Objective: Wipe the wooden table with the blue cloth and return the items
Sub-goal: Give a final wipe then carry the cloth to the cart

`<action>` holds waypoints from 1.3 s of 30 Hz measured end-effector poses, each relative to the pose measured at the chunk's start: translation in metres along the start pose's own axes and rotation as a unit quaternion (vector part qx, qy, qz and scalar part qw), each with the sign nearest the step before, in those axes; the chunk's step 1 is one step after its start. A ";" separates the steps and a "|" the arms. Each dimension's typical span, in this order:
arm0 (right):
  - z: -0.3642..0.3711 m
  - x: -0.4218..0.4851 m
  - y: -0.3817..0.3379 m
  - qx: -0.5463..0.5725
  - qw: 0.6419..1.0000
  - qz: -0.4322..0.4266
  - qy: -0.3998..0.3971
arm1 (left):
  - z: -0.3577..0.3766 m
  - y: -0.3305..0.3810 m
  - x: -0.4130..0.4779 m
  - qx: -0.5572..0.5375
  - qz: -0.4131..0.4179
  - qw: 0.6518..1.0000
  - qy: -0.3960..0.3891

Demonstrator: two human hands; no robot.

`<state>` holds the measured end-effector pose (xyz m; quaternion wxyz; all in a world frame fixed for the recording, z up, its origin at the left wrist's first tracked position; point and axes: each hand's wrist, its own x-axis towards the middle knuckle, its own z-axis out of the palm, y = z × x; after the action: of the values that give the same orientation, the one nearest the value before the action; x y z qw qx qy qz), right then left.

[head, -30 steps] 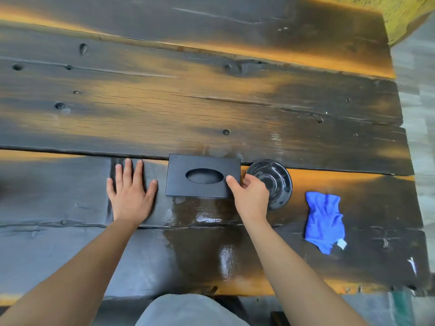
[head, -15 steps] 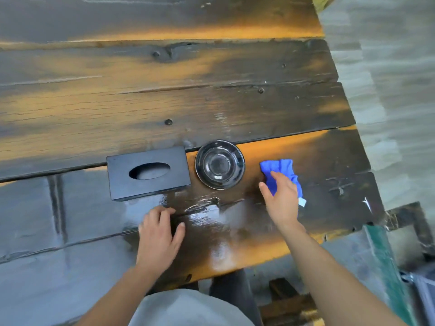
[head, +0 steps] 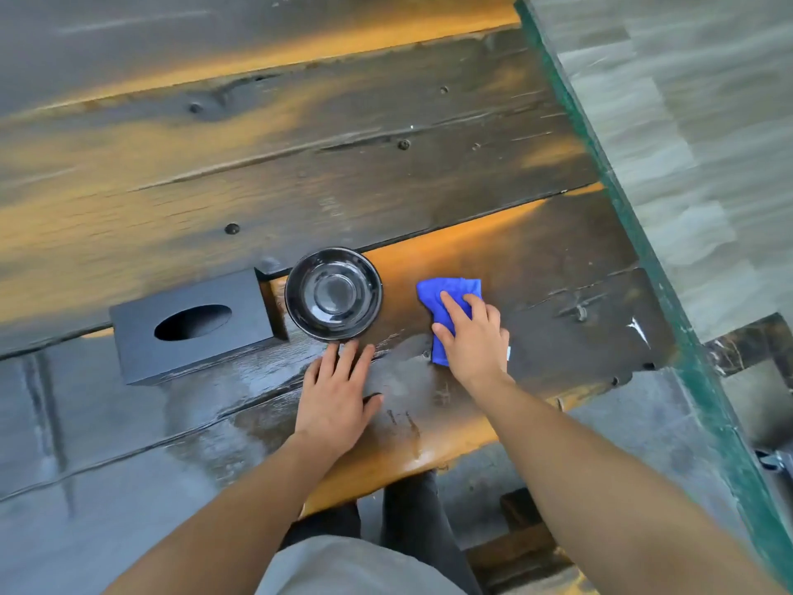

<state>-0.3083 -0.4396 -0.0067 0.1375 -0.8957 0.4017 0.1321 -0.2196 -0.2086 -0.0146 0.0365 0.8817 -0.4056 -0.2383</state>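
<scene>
Two hands down on the table (head: 386, 173). Right hand (head: 474, 341) lies palm-down on the cloth (head: 446, 289), fingers spread and slightly curled, pressing it flat to the wood rather than pinching it. Blue fabric shows past my fingertips at the far side and under the thumb on the left edge; a small white tag peeks out by the wrist side. Cloth sits on the near plank, toward the table's right end, just right of the dish (head: 334, 294) but apart from it.

Left hand (head: 339, 392) rests flat and empty, fingers together and pointing away from me, tips just short of the dish's near rim; I cannot tell whether they touch it. Thumb is splayed right.

Both forearms run up from the bottom corners, bare, converging toward the dish.

Dish is black, glossy, upright. Black box (head: 193, 326) with an oval slot on top lies just left of it, nearly touching. Wood around my left hand looks wet and shiny.
</scene>
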 end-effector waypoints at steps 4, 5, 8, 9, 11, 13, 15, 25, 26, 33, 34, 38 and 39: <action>0.010 -0.018 0.009 0.039 0.999 -0.010 0.019 | 0.003 0.005 -0.001 0.036 -0.010 0.999 -0.003; 0.012 -0.023 0.014 0.063 0.998 -0.015 0.020 | 0.002 0.007 -0.001 0.036 -0.014 0.999 -0.009; 0.017 -0.041 0.031 0.135 0.990 -0.023 -0.018 | -0.001 0.016 -0.002 0.026 -0.036 0.998 -0.038; 0.018 -0.048 0.038 0.156 0.987 -0.026 -0.031 | -0.003 0.021 -0.004 0.023 -0.048 0.998 -0.038; 0.020 -0.062 0.057 0.203 0.977 -0.025 -0.065 | -0.009 0.036 -0.006 0.011 -0.075 0.996 -0.035; 0.019 -0.076 0.083 0.250 0.961 -0.021 -0.116 | -0.015 0.056 -0.008 -0.025 -0.101 0.995 -0.012; 0.016 -0.088 0.111 0.300 0.940 -0.003 -0.165 | -0.019 0.079 -0.006 -0.076 -0.108 0.991 0.022; 0.022 -0.217 0.281 0.633 0.680 0.315 -0.192 | -0.010 0.240 0.010 -0.165 0.019 0.980 -0.111; 0.027 -0.235 0.299 0.645 0.660 0.346 -0.169 | -0.008 0.255 0.014 -0.151 0.040 0.979 -0.133; 0.047 -0.339 0.377 0.708 0.489 0.496 -0.118 | 0.008 0.358 0.046 -0.029 0.134 0.952 -0.273; 0.046 -0.348 0.383 0.710 0.476 0.504 -0.119 | 0.012 0.371 0.052 -0.007 0.136 0.951 -0.279; 0.037 -0.357 0.408 0.719 0.453 0.515 -0.114 | 0.028 0.426 0.077 0.028 0.144 0.944 -0.296; 0.035 -0.351 0.418 0.717 0.449 0.524 -0.102 | 0.032 0.442 0.085 0.032 0.149 0.941 -0.301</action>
<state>-0.8543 -0.4546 0.0239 0.6759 -0.0796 0.7298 -0.0649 -0.4953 -0.5620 0.0381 -0.0805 0.6989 -0.5316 -0.4716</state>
